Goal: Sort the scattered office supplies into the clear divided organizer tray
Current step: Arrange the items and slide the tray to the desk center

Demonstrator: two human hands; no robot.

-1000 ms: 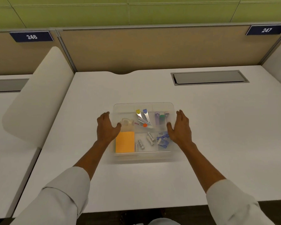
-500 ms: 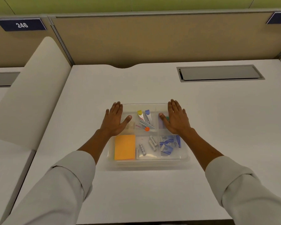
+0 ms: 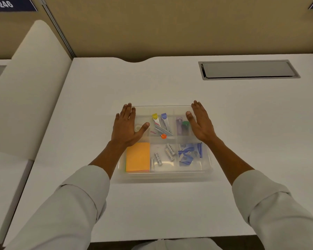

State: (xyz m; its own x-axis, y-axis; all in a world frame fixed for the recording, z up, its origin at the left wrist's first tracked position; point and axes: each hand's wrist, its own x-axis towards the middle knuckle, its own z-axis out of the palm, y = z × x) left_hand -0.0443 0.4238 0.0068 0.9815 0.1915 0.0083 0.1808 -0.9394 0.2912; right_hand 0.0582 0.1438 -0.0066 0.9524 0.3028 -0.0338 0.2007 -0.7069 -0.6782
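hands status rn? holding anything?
Left hand: open, fingers straight, flat over the tray's left far corner, holding nothing.
Right hand: open, flat at its right far corner, holding nothing.

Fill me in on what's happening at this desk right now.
A person in white sleeves has both hands flat and open at the far corners of a clear divided organizer tray on a white desk. The left hand is at the far-left corner, the right hand at the far-right. Neither grips anything. The supplies already sit in compartments: an orange sticky-note pad, batteries, blue packets and colour-topped clips.
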